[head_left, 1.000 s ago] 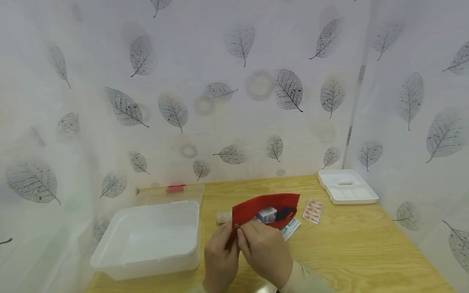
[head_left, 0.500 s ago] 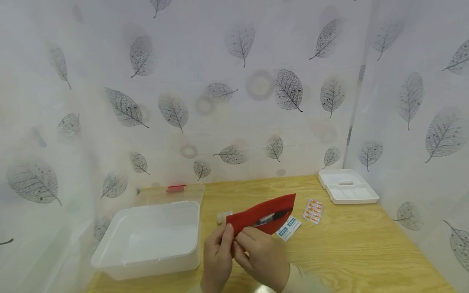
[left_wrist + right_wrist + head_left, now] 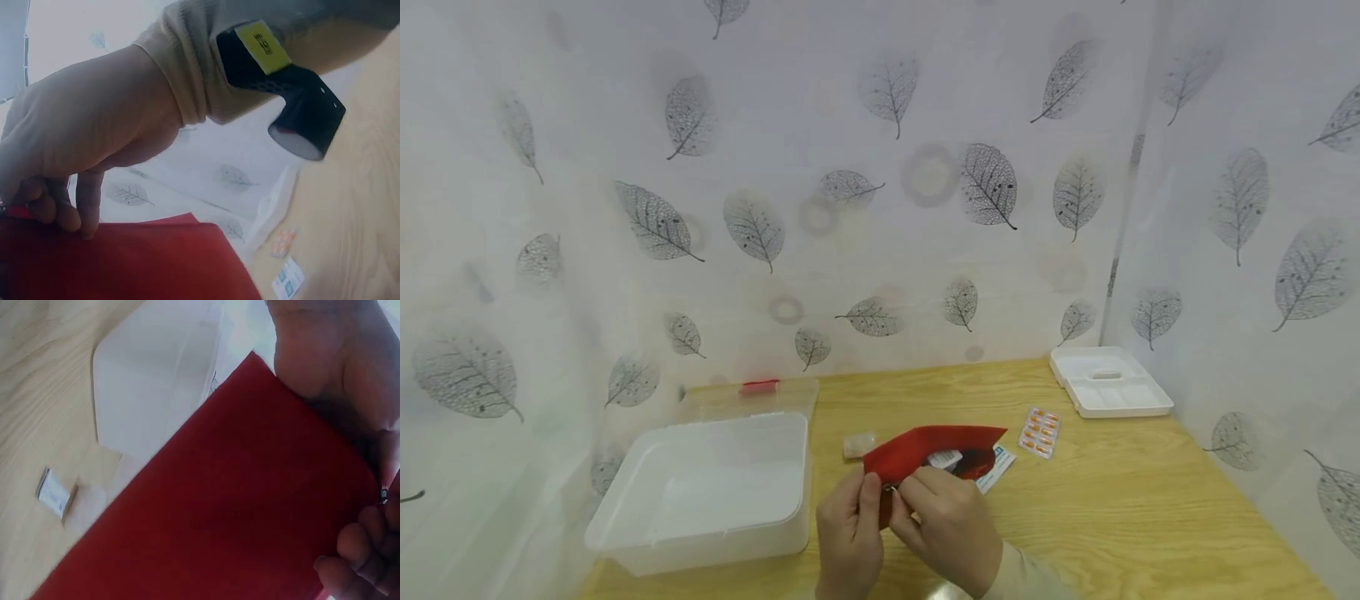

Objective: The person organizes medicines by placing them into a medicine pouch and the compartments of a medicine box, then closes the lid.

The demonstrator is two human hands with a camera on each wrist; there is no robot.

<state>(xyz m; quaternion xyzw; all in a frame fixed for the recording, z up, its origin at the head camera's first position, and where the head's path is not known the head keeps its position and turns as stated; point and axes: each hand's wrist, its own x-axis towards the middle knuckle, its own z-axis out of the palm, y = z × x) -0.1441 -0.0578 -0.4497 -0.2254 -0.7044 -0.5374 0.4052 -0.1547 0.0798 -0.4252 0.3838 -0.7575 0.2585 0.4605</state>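
A red zip pouch (image 3: 898,452) is held up over the table in the head view, its mouth gaping on the right side. Inside it shows a small white box (image 3: 944,459) beside something dark. My left hand (image 3: 850,529) grips the pouch's left end, thumb on top. Close beside it, my right hand (image 3: 951,527) pinches at the zip slider (image 3: 889,487) with curled fingers. The right wrist view shows the pouch's red side (image 3: 212,487) and the metal slider (image 3: 383,495) between the hands. Fingers cover part of the zip.
A translucent plastic box (image 3: 700,537) stands left, a clear lid (image 3: 711,400) behind it. Beyond the pouch lie a small pale roll (image 3: 857,445), a white and blue packet (image 3: 997,469) and an orange capsule blister pack (image 3: 1040,432). A white compartment tray (image 3: 1123,396) sits back right.
The pouch's right end has dropped and its mouth has tilted into view, showing the white box again. Both hands keep their hold at the left end, with the slider visible between them.
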